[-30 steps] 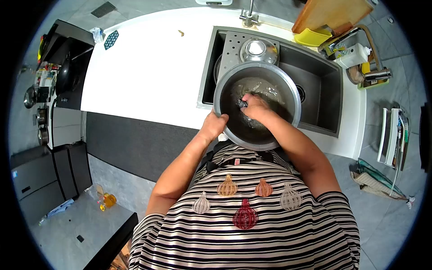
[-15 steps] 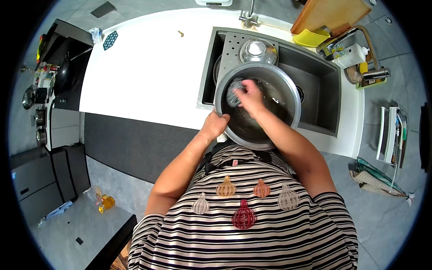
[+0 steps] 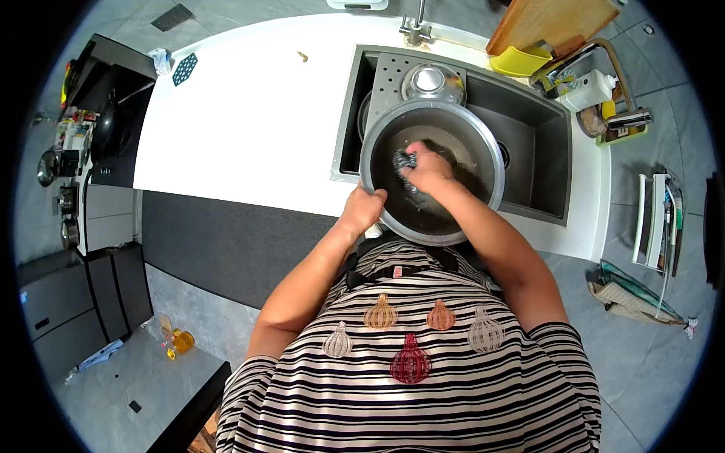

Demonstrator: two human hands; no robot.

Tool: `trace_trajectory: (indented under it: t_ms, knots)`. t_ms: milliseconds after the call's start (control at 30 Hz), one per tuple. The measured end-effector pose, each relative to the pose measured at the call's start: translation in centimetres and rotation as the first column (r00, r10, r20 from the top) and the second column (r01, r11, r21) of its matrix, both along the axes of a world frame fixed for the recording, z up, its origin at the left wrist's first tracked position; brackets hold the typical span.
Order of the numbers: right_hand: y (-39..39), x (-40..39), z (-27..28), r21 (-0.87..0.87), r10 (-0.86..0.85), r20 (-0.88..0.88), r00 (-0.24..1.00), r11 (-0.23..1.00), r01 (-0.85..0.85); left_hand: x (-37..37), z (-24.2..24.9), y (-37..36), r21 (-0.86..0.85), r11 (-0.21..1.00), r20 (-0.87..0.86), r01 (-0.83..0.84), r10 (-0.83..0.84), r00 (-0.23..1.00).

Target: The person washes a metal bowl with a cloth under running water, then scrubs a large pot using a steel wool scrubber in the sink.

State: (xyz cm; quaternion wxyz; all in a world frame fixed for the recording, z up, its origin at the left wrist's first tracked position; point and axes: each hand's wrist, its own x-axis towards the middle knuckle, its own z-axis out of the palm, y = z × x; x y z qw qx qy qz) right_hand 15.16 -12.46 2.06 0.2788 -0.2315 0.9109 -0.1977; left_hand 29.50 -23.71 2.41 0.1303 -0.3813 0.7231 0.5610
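large steel pot (image 3: 483, 143): held over the sink (image 3: 540, 132) at upper centre of the frame, mouth tilted toward the viewer, round, so no long axis is given. left hand (image 3: 362, 209): clamped on the pot's near rim at lower left, arm reaching up from the lower frame. right hand (image 3: 429, 167): inside the pot, closed on a steel scourer (image 3: 404, 161) pressed to the inner wall left of centre; this hand is nearer the scourer, forearm angled in from the lower right. small lidded pot (image 3: 432, 81): just behind, in the sink. white counter (image 3: 242, 121): at left.
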Motion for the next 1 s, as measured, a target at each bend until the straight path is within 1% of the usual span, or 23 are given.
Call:
trace_trajectory:
  t_ms: [100, 133, 167, 200, 233, 267, 300, 367, 433, 467, 500, 567, 600, 633, 667, 700, 767, 800, 833, 867, 900, 967, 1000]
  knots:
    - [-1.7, 2.3, -0.3, -0.254, 0.089, 0.052, 0.995, 0.964, -0.073, -0.2, -0.5, -0.2, -0.024, 0.999, 0.009, 0.037, -0.036, 0.999]
    - [-2.3, 2.4, -1.7, -0.274, 0.084, -0.023, 0.996, 0.958, -0.087, -0.2, -0.4, -0.3, -0.065, 0.996, 0.011, 0.069, -0.068, 0.998]
    - [-2.7, 1.6, -3.0, -0.276, 0.081, -0.023, 0.996, 0.958, -0.084, -0.2, -0.2, -0.4, -0.106, 0.989, 0.014, 0.099, -0.098, 0.995]
    - [-3.1, 0.2, -4.9, -0.396, -0.128, 0.025, 0.991, 0.91, 0.127, -0.2, 0.0, -0.3, -0.107, 0.989, 0.015, 0.1, -0.099, 0.995]
    - [-3.4, -1.3, -6.3, -0.496, -0.321, 0.097, 0.942, 0.805, 0.326, -0.2, 0.5, -0.3, -0.022, 0.998, 0.012, 0.061, -0.061, 0.998]
    - [-3.2, -2.8, -7.1, -0.525, -0.472, 0.199, 0.859, 0.689, 0.5, -0.2, 0.7, -0.3, 0.061, 0.998, 0.011, 0.02, -0.021, 1.0]
    - [-3.0, -2.6, -3.9, -0.465, -0.568, 0.493, 0.659, 0.468, 0.751, -0.1, 0.4, -0.4, 0.058, 0.998, 0.009, 0.015, -0.016, 1.0]
    - [-3.1, -1.8, -3.8, -0.422, -0.504, 0.708, 0.494, 0.258, 0.869, -0.1, -0.6, -0.4, 0.021, 1.0, -0.061, 0.017, -0.016, 0.998]
    - [-3.4, 0.2, -3.1, -0.484, -0.539, 0.518, 0.664, 0.455, 0.747, -0.5, 1.5, -0.1, 0.046, 0.999, -0.041, 0.02, -0.018, 0.999]
    - [-3.3, 1.0, -3.0, -0.501, -0.429, 0.288, 0.856, 0.695, 0.516, -0.6, 2.3, 0.0, 0.068, 0.998, -0.013, 0.018, -0.017, 1.0]
    - [-3.3, 1.5, -3.1, -0.432, -0.238, 0.06, 0.969, 0.869, 0.24, -0.6, 2.0, 0.0, 0.069, 0.997, -0.012, 0.017, -0.016, 1.0]
    - [-3.3, 1.2, -3.3, -0.399, -0.193, 0.031, 0.981, 0.897, 0.189, -0.3, 1.1, -0.1, 0.055, 0.998, -0.012, 0.014, -0.013, 1.0]
    - [-3.4, 0.0, -5.0, -0.446, -0.292, 0.111, 0.95, 0.839, 0.31, -0.1, 0.8, -0.2, 0.053, 0.999, -0.01, 0.013, -0.012, 1.0]
    - [-3.5, -1.8, -7.4, -0.481, -0.383, 0.194, 0.903, 0.765, 0.428, -0.1, 0.4, -0.2, 0.051, 0.999, -0.014, 0.011, -0.01, 1.0]
    - [-3.2, -3.1, -8.3, -0.535, -0.493, 0.206, 0.845, 0.666, 0.519, -0.2, 0.3, -0.3, 0.048, 0.999, -0.02, 0.01, -0.009, 1.0]
    - [-2.8, -3.3, -7.2, -0.518, -0.543, 0.456, 0.705, 0.482, 0.707, -0.2, 0.5, -0.2, 0.046, 0.999, -0.021, 0.01, -0.009, 1.0]
    - [-3.2, -2.1, -6.4, -0.51, -0.527, 0.583, 0.619, 0.355, 0.783, -0.3, 0.9, -0.1, 0.051, 0.999, -0.004, 0.011, -0.01, 1.0]
    - [-3.5, -1.4, -6.9, -0.559, -0.524, 0.403, 0.75, 0.508, 0.655, -0.3, 0.3, -0.3, 0.05, 0.999, -0.005, 0.011, -0.011, 1.0]
    - [-3.6, -0.6, -7.4, -0.564, -0.483, 0.208, 0.85, 0.651, 0.508, -0.2, -0.9, -0.4, -0.009, 0.999, -0.024, 0.034, -0.034, 0.999]
    - [-3.2, 0.8, -2.7, -0.438, -0.284, 0.085, 0.955, 0.85, 0.292, -0.1, -1.7, -0.5, -0.065, 0.996, -0.039, 0.056, -0.059, 0.997]
    - [-3.4, 1.5, -2.7, -0.337, -0.171, 0.075, 0.982, 0.923, 0.187, -0.1, -1.6, -0.4, -0.061, 0.996, -0.036, 0.057, -0.059, 0.998]
    - [-3.1, 0.7, -2.4, -0.314, -0.047, 0.106, 0.993, 0.946, 0.078, 0.0, -1.2, -0.5, -0.097, 0.993, -0.086, 0.073, -0.081, 0.993]
    - [-2.9, -0.4, -3.0, -0.327, -0.111, 0.038, 0.993, 0.938, 0.117, 0.1, -1.2, -0.4, -0.1, 0.992, -0.084, 0.073, -0.081, 0.993]
